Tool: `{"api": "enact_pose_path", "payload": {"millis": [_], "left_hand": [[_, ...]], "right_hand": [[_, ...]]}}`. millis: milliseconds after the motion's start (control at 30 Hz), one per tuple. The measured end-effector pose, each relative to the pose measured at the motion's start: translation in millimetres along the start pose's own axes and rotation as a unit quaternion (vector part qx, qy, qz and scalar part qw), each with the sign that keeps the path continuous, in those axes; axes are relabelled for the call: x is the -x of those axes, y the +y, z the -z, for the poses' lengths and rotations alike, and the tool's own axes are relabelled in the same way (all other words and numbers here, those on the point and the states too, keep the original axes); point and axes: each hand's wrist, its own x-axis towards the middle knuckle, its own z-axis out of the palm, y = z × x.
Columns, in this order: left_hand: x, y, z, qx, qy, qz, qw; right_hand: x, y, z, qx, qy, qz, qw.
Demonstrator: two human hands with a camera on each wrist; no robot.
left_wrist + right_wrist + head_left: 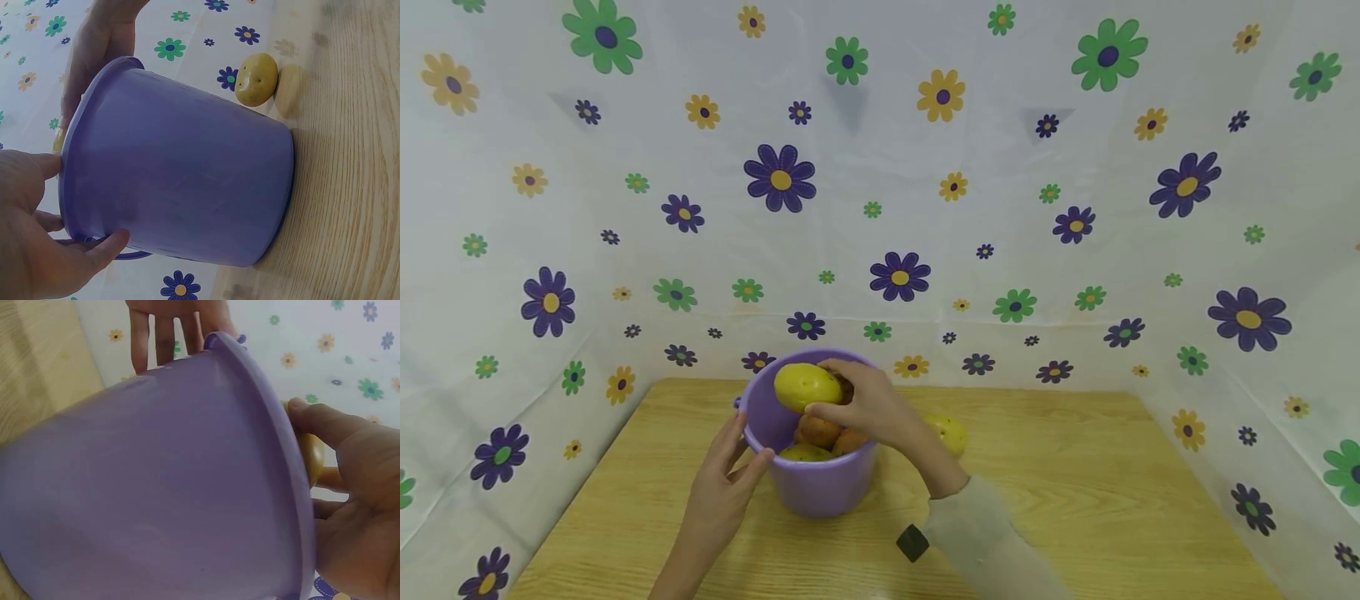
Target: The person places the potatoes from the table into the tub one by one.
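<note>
A purple bucket [823,487] stands upright on the wooden table. At its mouth my right hand [874,406] grips a yellow potato [805,387], thumb on the near side. The right wrist view shows part of this potato [311,455] past the rim. My left hand [718,479] rests against the bucket's left side, its thumb at the rim and its long fingers [165,344] stretched along the outside wall. Inside the bucket lie brown roundish pieces [818,431] and another yellow one [805,452]; the rest of the contents is hidden.
Right of the bucket, partly behind my right forearm, a yellow potato [950,433] lies on the table [1075,492]. A white cloth with printed flowers [1037,275] hangs round the back and both sides.
</note>
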Motion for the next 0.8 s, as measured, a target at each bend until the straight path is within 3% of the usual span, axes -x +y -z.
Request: {"api": "enact_pose_path", "payload": {"millis": [200,600,800], "left_hand": [[-0.4,-1.3,-0.1,0.007,0.000,-0.001,1.0000],[-0.3,-2.2,0.7,-0.003,0.002,0.010,0.9999],[-0.5,-0.9,-0.1,-0.004,0.002,0.013,0.9999]], "right_hand": [[0.2,-1.8,-7.3,0.000,-0.014,-0.009,1.000],[3.6,-1.4,-7.3,0.005,-0.022,0.013,1.000],[7.4,-0.6,-4.9,-0.028,-0.013,0.002,1.000]]}}
